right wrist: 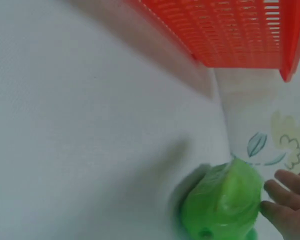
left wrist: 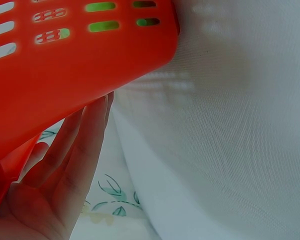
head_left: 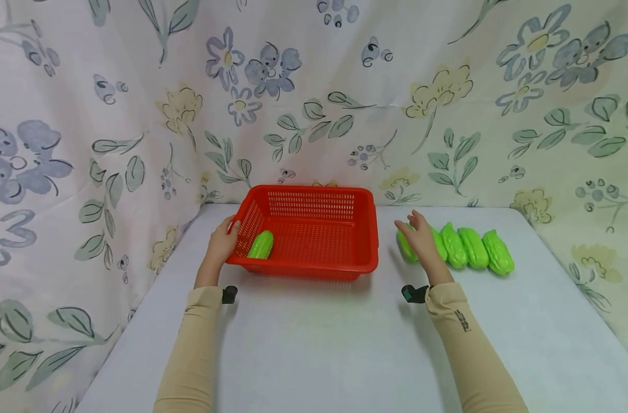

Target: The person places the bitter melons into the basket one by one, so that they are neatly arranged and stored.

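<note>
My left hand (head_left: 222, 241) grips the left rim of a red plastic basket (head_left: 314, 241), with the thumb over the rim. In the left wrist view its fingers (left wrist: 85, 140) lie against the outside of the basket wall. One bright green, gourd-like toy vegetable (head_left: 261, 245) lies inside, at the basket's left end. My right hand (head_left: 419, 234), fingers spread and holding nothing, hovers at the left end of a row of similar bumpy green vegetables (head_left: 454, 246). In the right wrist view its fingertips are right at the side of one green vegetable (right wrist: 222, 202).
Basket and vegetables are on a white-covered table (head_left: 314, 344). A floral curtain (head_left: 314, 86) hangs behind the table and along its left side. Small dark devices (head_left: 414, 294) sit at both wrists, by the beige sleeves (head_left: 474, 350).
</note>
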Demonstrator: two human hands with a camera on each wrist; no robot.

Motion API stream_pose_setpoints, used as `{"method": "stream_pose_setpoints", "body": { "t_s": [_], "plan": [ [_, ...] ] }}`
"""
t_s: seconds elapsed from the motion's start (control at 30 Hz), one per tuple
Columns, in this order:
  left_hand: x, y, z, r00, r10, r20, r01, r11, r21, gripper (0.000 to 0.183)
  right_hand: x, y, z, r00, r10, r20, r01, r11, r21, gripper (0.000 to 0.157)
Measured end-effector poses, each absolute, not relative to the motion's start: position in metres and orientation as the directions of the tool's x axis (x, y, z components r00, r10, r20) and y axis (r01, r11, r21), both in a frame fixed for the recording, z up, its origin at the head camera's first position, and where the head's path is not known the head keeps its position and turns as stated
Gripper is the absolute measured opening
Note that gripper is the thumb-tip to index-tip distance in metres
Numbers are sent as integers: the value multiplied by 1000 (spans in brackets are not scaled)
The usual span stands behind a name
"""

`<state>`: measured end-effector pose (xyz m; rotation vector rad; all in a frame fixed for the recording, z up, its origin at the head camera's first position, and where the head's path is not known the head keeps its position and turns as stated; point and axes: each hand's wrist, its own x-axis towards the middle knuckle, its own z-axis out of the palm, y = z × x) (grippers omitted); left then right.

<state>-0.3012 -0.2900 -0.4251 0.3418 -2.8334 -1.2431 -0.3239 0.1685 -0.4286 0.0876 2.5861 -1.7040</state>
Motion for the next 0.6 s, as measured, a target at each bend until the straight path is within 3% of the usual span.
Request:
{"method": "stream_pose_setpoints", "body": {
  "t_s": [0.6],
  "plan": [
    [-300,-288,-422,-974,-213,-81,-203,652,731,56,-328,173,-451,-990,114,-78,109,300,-948,81]
  ]
}}
